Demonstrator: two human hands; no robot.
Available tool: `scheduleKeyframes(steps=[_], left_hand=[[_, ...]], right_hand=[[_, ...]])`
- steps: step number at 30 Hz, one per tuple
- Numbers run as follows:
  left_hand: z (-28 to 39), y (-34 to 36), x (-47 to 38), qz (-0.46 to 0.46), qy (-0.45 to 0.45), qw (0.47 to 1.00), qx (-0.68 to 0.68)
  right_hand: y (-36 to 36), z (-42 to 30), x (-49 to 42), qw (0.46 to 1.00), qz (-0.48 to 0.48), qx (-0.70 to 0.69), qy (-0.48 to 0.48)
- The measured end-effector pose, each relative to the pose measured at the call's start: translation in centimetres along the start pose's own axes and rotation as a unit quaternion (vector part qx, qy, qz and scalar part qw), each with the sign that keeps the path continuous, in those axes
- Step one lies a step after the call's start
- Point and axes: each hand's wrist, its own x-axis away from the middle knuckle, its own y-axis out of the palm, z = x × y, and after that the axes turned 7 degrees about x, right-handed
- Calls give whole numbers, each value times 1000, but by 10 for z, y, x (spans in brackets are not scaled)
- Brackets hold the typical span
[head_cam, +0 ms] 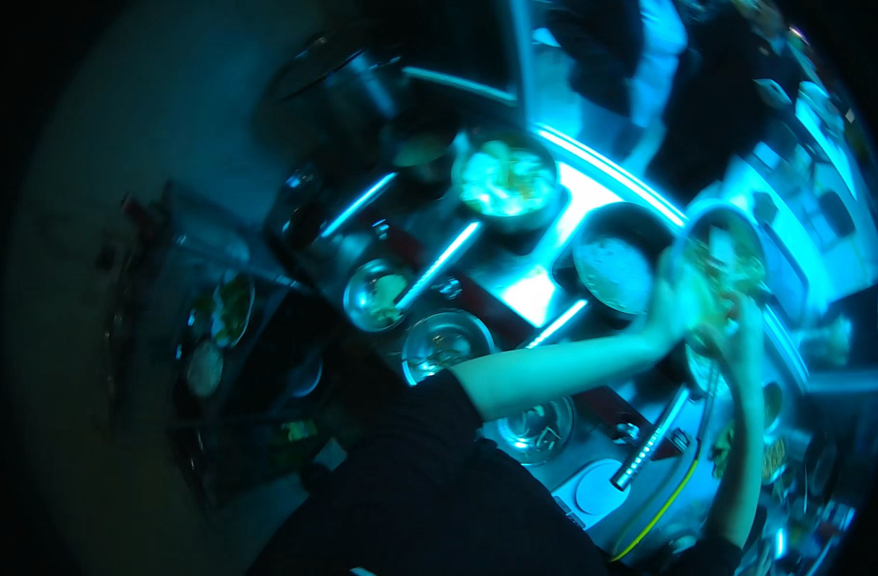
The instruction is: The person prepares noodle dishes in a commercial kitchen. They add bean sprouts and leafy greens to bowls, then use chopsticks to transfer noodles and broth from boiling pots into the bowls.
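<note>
Both my hands are at a round bowl (757, 229) at the right, over the far edge of a cooking counter. Noodle-like food (741, 263) and a pale piece lie in it. My left hand (676, 295) holds the bowl's near left side. At its lower rim is my right hand (730, 331), fingers by the food; blur hides whether they grip the rim or touch the contents. Just left of the bowl stands a dark pan (619, 216) with pale, whitish contents (613, 273).
A pot of pale food (507, 180) stands farther left. Metal bowls (446, 342) and long metal handles (439, 263) line the counter. Nearer me are a flat scale-like device (601, 489) and a yellow cord or hose (658, 511). People in dark clothes (705, 93) stand beyond the lit edge.
</note>
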Motion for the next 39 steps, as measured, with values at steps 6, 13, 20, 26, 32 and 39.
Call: scheduleKeyframes(steps=[6, 13, 20, 26, 32, 39], left_hand=[[-9, 2, 14, -49, 84, 995, 17], [17, -17, 8, -45, 5, 999, 7], [76, -18, 29, -151, 56, 960, -228], [86, -41, 17, -5, -17, 996, -84], [95, -67, 18, -23, -64, 988, -137], [110, -56, 30, -40, -112, 991, -61]], right_hand=[[0, -16, 14, 997, 53, -23, -52], [-2, -33, 15, 983, 113, -112, -92], [0, -73, -13, 989, 53, -131, -36], [-38, -50, 6, 942, 197, -270, 23], [-37, 17, 44, 972, 174, -99, 124], [-36, 51, 94, 964, -85, 236, -84]])
